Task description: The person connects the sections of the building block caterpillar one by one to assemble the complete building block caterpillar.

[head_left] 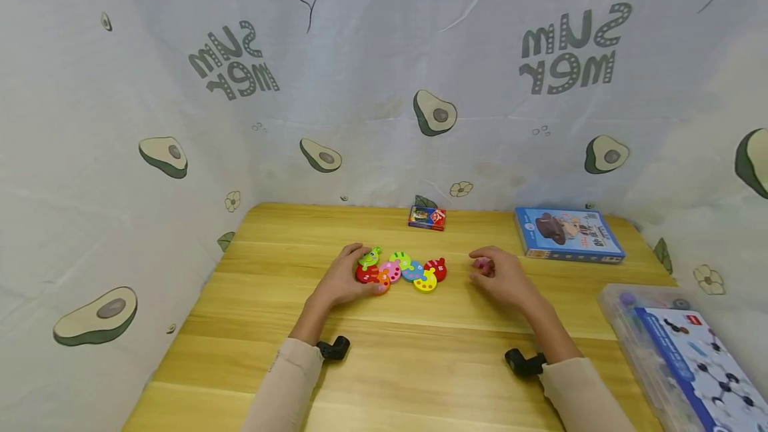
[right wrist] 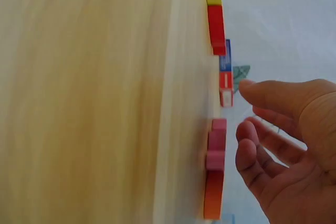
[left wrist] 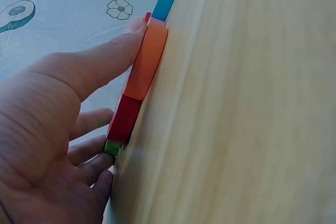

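Observation:
A wooden caterpillar puzzle (head_left: 402,260) of several colourful round pieces lies in a wavy row on the table, with a green face piece at its left end. My left hand (head_left: 347,277) holds that end, thumb against the orange piece (left wrist: 148,64) and other fingertips by the red piece (left wrist: 125,119) and green piece (left wrist: 112,147). My right hand (head_left: 504,277) hovers with loosely curled fingers over a pink piece (head_left: 483,264), partly hidden beneath it. In the right wrist view, the hand stays apart from the pink piece (right wrist: 216,142) and an orange piece (right wrist: 213,195).
Behind the puzzle lies a small red and blue box (head_left: 427,217). A blue box with a hat picture (head_left: 570,235) sits at the back right. On the right edge, a clear plastic case (head_left: 624,339) carries a blue and white molecule-model booklet (head_left: 708,369). A printed curtain (head_left: 372,72) hangs behind.

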`<action>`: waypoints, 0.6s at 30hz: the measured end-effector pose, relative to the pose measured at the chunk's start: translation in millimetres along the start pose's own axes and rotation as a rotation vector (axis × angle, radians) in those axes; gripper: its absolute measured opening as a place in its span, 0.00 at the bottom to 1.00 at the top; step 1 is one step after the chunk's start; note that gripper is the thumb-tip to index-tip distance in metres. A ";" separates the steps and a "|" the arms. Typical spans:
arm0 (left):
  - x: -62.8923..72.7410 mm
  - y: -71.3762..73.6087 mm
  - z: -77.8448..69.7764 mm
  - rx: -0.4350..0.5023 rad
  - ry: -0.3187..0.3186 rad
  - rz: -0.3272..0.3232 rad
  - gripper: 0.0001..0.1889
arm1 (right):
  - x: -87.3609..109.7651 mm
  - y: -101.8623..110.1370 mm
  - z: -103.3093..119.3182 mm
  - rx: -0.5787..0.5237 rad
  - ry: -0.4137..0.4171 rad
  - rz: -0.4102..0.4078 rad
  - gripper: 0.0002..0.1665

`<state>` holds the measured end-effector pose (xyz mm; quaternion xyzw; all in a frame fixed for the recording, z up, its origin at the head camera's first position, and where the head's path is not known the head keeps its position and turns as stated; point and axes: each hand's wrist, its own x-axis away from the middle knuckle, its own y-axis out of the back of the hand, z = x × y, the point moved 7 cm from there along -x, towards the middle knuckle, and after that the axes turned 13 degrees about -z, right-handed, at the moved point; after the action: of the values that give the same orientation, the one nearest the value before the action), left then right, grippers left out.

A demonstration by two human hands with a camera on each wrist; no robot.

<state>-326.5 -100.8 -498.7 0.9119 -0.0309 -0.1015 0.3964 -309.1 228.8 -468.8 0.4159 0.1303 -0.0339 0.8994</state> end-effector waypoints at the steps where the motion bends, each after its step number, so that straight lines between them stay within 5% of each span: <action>1: 0.1 0.1 -0.2 -0.001 0.001 0.002 0.50 | 1.1 4.3 -2.5 0.011 -0.005 -0.011 0.24; 7: 1.0 -2.6 1.1 0.005 0.010 0.025 0.50 | 9.3 20.2 -12.7 0.051 -0.016 -0.031 0.25; 18: 1.9 -2.4 2.0 0.036 -0.003 0.055 0.48 | 14.2 14.4 -15.0 0.064 0.008 0.019 0.26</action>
<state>-325.2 -100.9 -502.1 0.9176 -0.0582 -0.0913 0.3825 -296.0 250.2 -471.1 0.4458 0.1292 -0.0279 0.8853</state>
